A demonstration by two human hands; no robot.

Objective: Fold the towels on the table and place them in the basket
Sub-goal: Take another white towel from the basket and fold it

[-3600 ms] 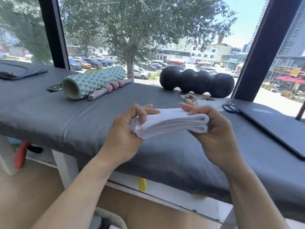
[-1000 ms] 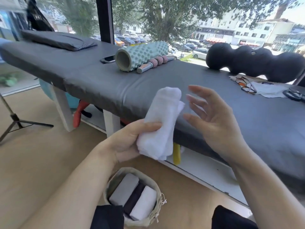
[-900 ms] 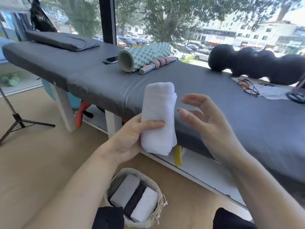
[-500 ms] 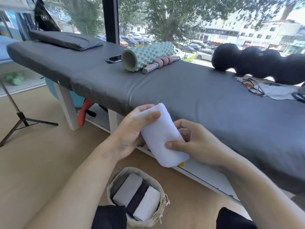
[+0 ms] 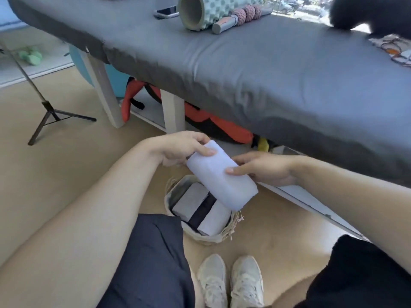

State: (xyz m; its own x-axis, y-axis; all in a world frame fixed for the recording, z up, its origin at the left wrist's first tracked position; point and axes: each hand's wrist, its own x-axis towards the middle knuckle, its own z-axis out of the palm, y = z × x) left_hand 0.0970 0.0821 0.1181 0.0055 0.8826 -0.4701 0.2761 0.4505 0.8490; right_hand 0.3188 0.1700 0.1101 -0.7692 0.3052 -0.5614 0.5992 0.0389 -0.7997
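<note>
A folded white towel (image 5: 222, 177) hangs tilted in the air just above a woven basket (image 5: 201, 237) on the floor. My left hand (image 5: 184, 147) grips its upper end, fingers curled over the top. My right hand (image 5: 264, 168) holds its right side, thumb across the front. The basket holds two pale folded towels (image 5: 190, 200) with a dark one (image 5: 203, 211) between them. The towel's lower end covers part of the basket's right rim.
The grey padded table (image 5: 278, 70) stretches above, carrying a teal foam roller (image 5: 200, 10), a phone (image 5: 166, 12), a massage stick (image 5: 240, 15), and glasses on a cloth (image 5: 393, 50). A tripod (image 5: 47, 112) stands left. My white shoes (image 5: 230, 281) are below the basket.
Both hands have carried the folded towel down from table-edge height to just over the basket. My view has tipped down toward the floor.
</note>
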